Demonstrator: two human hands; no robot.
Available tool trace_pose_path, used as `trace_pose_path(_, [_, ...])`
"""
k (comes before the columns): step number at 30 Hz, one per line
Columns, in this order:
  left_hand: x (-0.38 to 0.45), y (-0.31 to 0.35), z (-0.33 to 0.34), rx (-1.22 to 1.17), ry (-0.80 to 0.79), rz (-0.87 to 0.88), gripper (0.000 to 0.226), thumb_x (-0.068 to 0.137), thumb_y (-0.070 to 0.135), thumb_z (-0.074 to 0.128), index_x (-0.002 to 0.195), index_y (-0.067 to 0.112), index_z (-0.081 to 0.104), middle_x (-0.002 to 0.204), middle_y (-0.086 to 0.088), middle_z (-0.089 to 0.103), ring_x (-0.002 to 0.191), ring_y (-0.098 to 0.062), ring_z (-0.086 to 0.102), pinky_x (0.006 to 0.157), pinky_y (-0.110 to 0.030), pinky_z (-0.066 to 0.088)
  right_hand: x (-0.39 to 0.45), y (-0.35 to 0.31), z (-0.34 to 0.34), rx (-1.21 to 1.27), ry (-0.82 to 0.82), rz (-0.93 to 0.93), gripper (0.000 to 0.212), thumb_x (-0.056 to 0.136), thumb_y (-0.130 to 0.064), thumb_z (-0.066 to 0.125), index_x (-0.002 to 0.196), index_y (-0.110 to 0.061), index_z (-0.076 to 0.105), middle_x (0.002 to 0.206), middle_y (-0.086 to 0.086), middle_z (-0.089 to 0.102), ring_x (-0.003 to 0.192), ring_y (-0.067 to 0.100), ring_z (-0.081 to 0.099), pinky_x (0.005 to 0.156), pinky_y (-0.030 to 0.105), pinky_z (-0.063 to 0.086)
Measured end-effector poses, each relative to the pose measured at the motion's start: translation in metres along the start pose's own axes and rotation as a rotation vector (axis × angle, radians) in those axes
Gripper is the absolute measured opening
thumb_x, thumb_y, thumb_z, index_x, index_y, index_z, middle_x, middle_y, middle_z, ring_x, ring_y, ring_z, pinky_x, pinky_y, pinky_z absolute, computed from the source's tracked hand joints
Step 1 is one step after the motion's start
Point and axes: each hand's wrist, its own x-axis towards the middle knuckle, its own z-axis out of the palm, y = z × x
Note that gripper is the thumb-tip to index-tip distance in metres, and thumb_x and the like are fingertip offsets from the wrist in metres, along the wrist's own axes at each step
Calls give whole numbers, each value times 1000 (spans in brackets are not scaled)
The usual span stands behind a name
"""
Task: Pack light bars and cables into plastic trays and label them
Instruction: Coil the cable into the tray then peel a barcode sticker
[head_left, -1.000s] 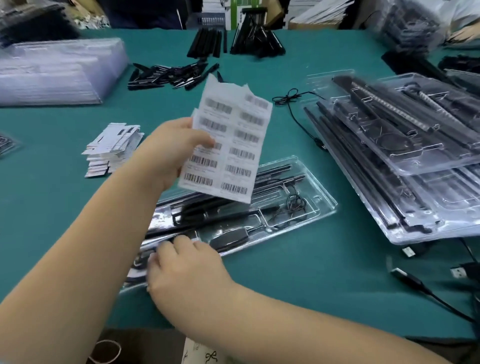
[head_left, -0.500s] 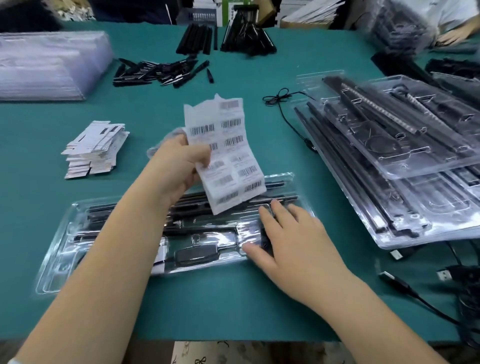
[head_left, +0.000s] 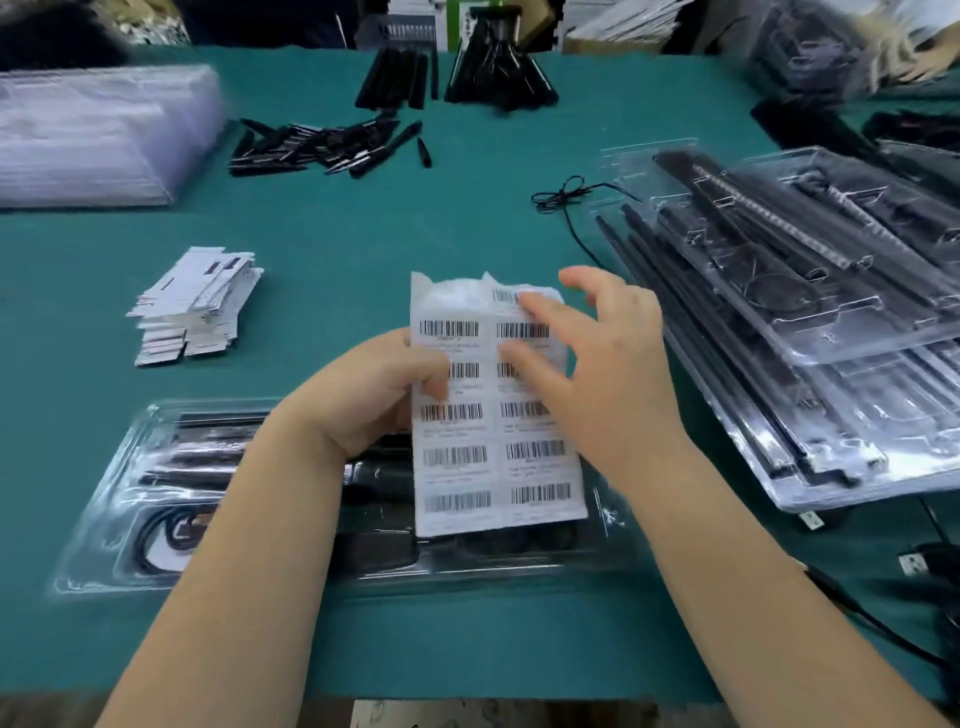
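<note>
Label sheet (head_left: 483, 441) upright, long axis vertical, left hand (head_left: 374, 395) grip pinching it, right hand (head_left: 597, 374) fingers spread

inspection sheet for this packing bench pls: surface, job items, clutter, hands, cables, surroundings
Surface: green table cover.
Job's things: closed clear tray with black bars and a coiled cable lies near the front edge; barcode label sheet held above it; stack of packed trays at right.
Clutter: pile of small printed cards; loose black parts; stack of empty clear trays far left.
Grippers: left hand pinches the sheet's left edge; right hand reaches fingers to its upper right labels, blurred.
Cables: thin black cable mid-table; USB plugs at right edge.
Surroundings: boxes and another person's hand beyond the table.
</note>
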Motion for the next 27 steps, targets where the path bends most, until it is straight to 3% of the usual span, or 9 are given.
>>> trace_pose_path(2, [2, -2, 4, -93, 62, 31, 30, 69, 13, 54, 90, 12, 75, 97, -13, 72, 86, -29, 68, 72, -38, 56, 0, 0, 3, 22, -70, -22, 41, 84, -34, 68, 120, -15, 65, 133, 6, 50, 120, 26, 37, 103, 31, 26])
trace_pose_path(5, [8, -5, 9, -105, 236, 47, 17, 86, 16, 62, 78, 11, 76, 85, -13, 74, 76, -27, 72, 59, -31, 56, 1, 2, 7, 107, -93, -11, 34, 84, -34, 67, 113, -17, 68, 117, -4, 64, 110, 19, 45, 97, 26, 31])
trace_pose_path(8, [9, -9, 10, 14, 316, 80, 9, 86, 16, 67, 83, 13, 75, 87, -11, 75, 80, -27, 73, 66, -35, 58, 6, 3, 8, 59, -96, -17, 25, 87, -38, 63, 108, -25, 71, 105, -10, 68, 99, 15, 46, 85, 23, 30])
trace_pose_path(11, [7, -9, 13, 217, 317, 149, 11, 88, 21, 65, 86, 24, 76, 87, -1, 75, 82, -19, 73, 76, -39, 57, 11, 4, 7, 15, -159, -46, 19, 87, -37, 62, 98, -26, 74, 99, -8, 70, 94, 21, 49, 79, 29, 34])
trace_pose_path(14, [7, -9, 17, 295, 328, 162, 14, 90, 18, 62, 89, 23, 75, 86, 3, 75, 82, -16, 72, 81, -43, 57, 17, 6, 3, -10, -194, -32, 19, 88, -36, 60, 95, -24, 73, 92, -4, 70, 91, 22, 51, 76, 34, 39])
trace_pose_path(20, [6, -8, 21, 325, 381, 125, 22, 89, 25, 62, 87, 5, 70, 86, -12, 73, 83, -31, 70, 80, -54, 55, 19, 3, 7, -339, -327, -214, 37, 99, -39, 33, 97, -25, 67, 83, -5, 63, 85, 18, 42, 68, 29, 31])
trace_pose_path(27, [4, -8, 21, 383, 380, 167, 29, 89, 25, 59, 90, -3, 64, 91, -21, 68, 86, -37, 65, 79, -53, 53, 20, 0, 10, -381, -397, -236, 37, 100, -36, 30, 85, -21, 61, 76, -6, 50, 81, 17, 33, 65, 27, 23])
